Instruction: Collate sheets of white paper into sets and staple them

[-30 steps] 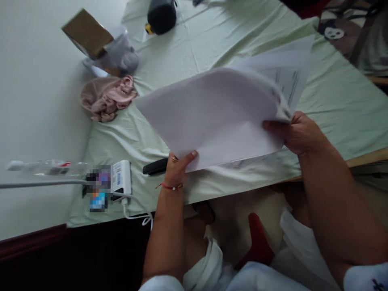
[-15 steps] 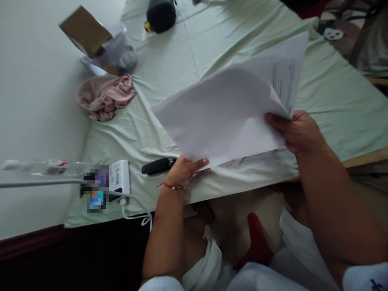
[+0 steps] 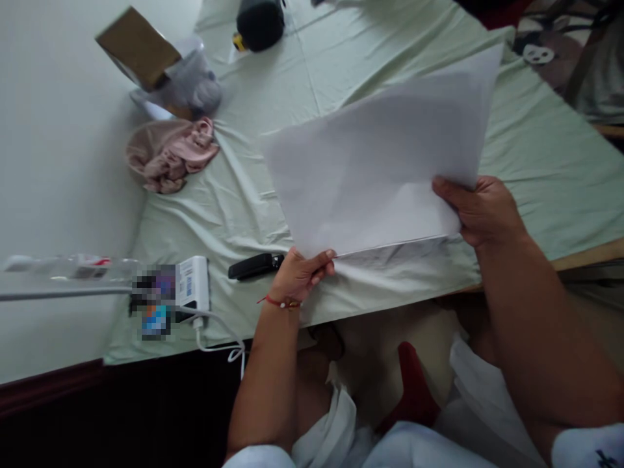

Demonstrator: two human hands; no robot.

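Observation:
Several white paper sheets [image 3: 380, 162] are held above the table in a loose stack, their upper side blank. My left hand [image 3: 305, 273] pinches the near left corner between thumb and fingers; a red string bracelet is on that wrist. At the right end my right hand [image 3: 482, 208] grips the sheets, thumb on top and the other fingers mostly hidden beneath. A small black elongated case [image 3: 253, 266] lies on the cloth just left of my left hand.
A pale green cloth [image 3: 258, 201] covers the table. At left are a white power strip [image 3: 194, 286] with a cable, a clear plastic bottle [image 3: 73, 267] and a pink cloth [image 3: 175, 156]. Farther back stand a clear bin [image 3: 195, 84] holding cardboard and a black case [image 3: 260, 25].
The top sheet's raised right part has come down flat, covering the printed page seen before. The sheets' left edge has shifted right, and my left hand has moved slightly right.

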